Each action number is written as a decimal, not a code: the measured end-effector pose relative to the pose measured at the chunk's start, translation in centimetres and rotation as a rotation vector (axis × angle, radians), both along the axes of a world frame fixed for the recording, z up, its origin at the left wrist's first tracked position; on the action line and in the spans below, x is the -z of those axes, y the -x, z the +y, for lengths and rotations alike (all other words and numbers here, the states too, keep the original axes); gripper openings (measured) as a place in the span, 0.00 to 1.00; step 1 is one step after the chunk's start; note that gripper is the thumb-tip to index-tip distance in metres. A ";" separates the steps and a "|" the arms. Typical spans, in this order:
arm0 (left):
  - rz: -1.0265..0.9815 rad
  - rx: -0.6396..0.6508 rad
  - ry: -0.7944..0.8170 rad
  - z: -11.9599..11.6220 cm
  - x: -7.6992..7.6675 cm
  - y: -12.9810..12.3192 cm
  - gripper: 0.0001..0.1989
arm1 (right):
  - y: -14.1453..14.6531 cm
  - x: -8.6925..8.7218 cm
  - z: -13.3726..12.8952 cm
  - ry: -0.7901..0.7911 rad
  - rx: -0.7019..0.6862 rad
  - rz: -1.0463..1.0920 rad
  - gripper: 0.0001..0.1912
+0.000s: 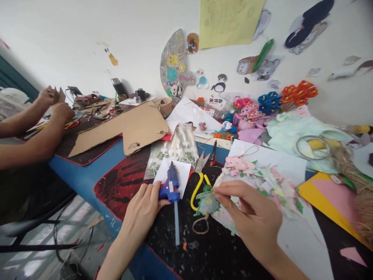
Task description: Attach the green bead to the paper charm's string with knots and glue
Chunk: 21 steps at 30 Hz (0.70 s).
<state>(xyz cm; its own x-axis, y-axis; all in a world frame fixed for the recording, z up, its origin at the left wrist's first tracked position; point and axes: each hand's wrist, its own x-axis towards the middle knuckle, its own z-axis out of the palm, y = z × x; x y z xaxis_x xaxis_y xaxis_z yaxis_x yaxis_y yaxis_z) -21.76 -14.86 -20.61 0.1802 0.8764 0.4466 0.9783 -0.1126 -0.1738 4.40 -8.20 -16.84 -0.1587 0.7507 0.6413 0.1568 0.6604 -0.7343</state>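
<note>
My left hand (pixel 145 206) is closed around the grip of a blue hot glue gun (pixel 172 182). Its nozzle rests over a small white paper (pixel 184 175), and a long glue stick (pixel 176 225) sticks out of its back end. Between the thumb and fingertips of my right hand (pixel 252 217) is a small green fabric ornament (pixel 208 203) with a pale yellow spot. A loop of twine (pixel 200 225) hangs from the ornament's lower side. Behind it lie scissors (pixel 196 190) with yellow handles, blades apart and partly covered by the ornament.
White sheets (pixel 303 241) with pink-green fabric flowers (pixel 274 179) lie at right, beside a twine bundle (pixel 344 163). Cut cardboard (pixel 145 124) lies behind the dark mat (pixel 122 186). At left, another person's hands (pixel 62 109) hold cardboard pieces. Pipe-cleaner flowers (pixel 300 93) stand along the wall.
</note>
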 end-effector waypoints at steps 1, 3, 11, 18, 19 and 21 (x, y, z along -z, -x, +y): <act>-0.001 0.002 0.023 0.4 0.0 -0.2 0.28 | -0.1 0.0 0.0 -0.004 -0.006 0.003 0.10; -0.037 0.011 0.062 0.9 -0.1 -0.4 0.29 | -0.2 -0.1 0.0 -0.006 -0.002 0.005 0.10; -0.250 -0.051 -0.107 -1.6 -2.8 -1.6 0.21 | -0.1 -0.3 -0.3 -0.056 0.013 0.028 0.11; -0.603 0.204 -0.218 -2.1 -7.0 -9.0 0.16 | -0.3 -0.8 -0.8 -0.183 -0.095 0.042 0.17; -0.650 0.228 -0.213 -1.8 -7.2 -9.8 0.15 | -0.4 -0.9 -0.9 -0.189 -0.113 0.046 0.18; -0.707 0.268 -0.208 -1.2 -7.3 -10.6 0.13 | -0.5 -1.1 -0.9 -0.199 -0.138 0.046 0.19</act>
